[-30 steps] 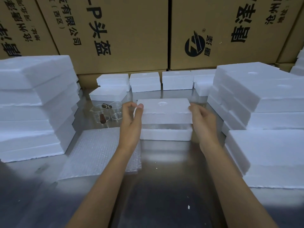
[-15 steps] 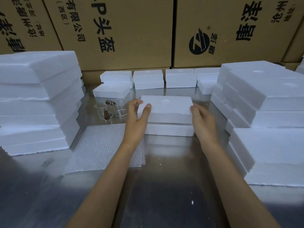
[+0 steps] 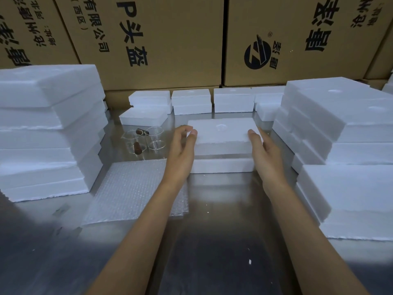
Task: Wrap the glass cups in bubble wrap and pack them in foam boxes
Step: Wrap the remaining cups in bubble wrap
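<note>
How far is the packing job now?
Done: several closed foam boxes stand at the back. In hand: left hand and right hand hold a foam lid over its base. Left: glass cups unwrapped beside the bubble wrap.

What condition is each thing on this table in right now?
White foam lid: held at both ends over white foam box base.
Left hand: gripping lid.
Right hand: gripping lid.
Clear glass cups: upright, unwrapped.
Clear bubble wrap sheets: flat, unused.
</note>
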